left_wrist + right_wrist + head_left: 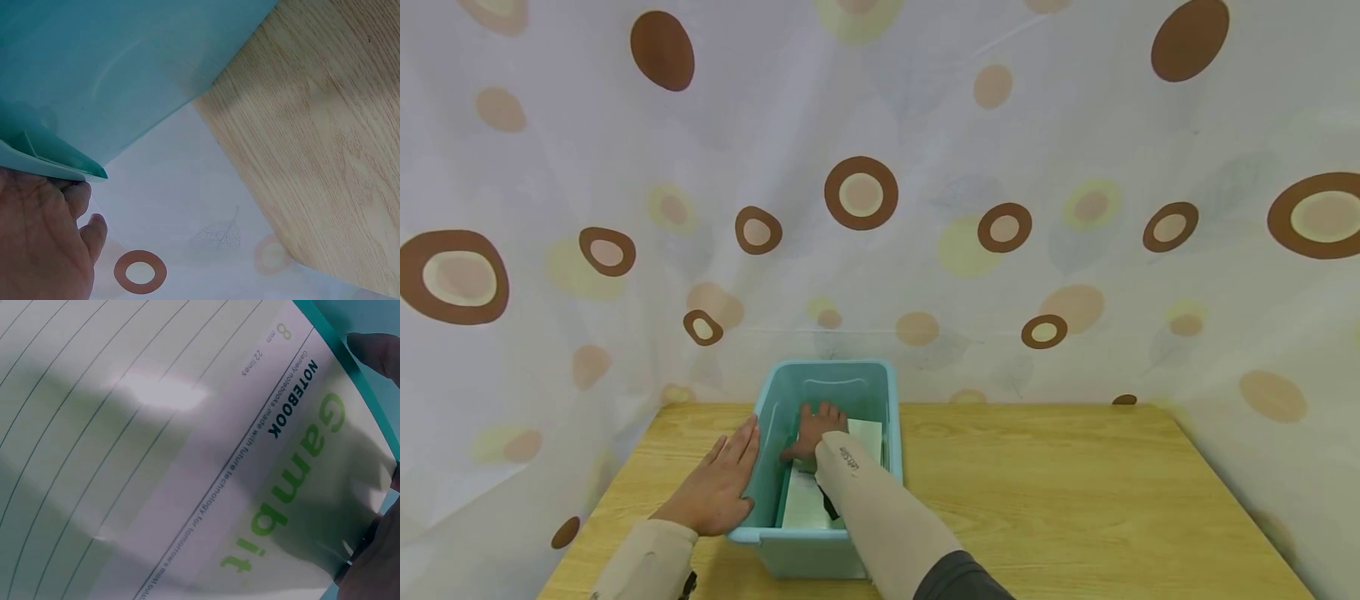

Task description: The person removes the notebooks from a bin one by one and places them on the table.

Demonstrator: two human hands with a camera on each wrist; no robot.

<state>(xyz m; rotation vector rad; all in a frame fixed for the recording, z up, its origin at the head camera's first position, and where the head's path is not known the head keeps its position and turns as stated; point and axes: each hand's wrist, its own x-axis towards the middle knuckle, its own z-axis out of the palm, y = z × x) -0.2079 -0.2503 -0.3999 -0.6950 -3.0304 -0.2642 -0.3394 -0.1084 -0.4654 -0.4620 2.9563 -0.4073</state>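
A light-blue plastic bin [891,400] stands on the table, with pale-covered notebooks lying inside. One notebook [187,462], printed "Gambit" and ruled with lines, has a teal edge and fills the right wrist view. My right hand [816,433] reaches down into the bin and holds this notebook at its end. In the right wrist view the thumb lies by the teal edge and fingers by the other side; the fingertips are partly hidden. My left hand [718,483] rests against the bin's left rim, its fingers extended along it. Part of that hand is hidden under the rim in the left wrist view.
The wooden table [1060,492] stretches to the right of the bin. Behind it and at both sides hangs a white sheet [925,283] with brown and beige spots. Another pale notebook [867,437] shows at the bin's right wall.
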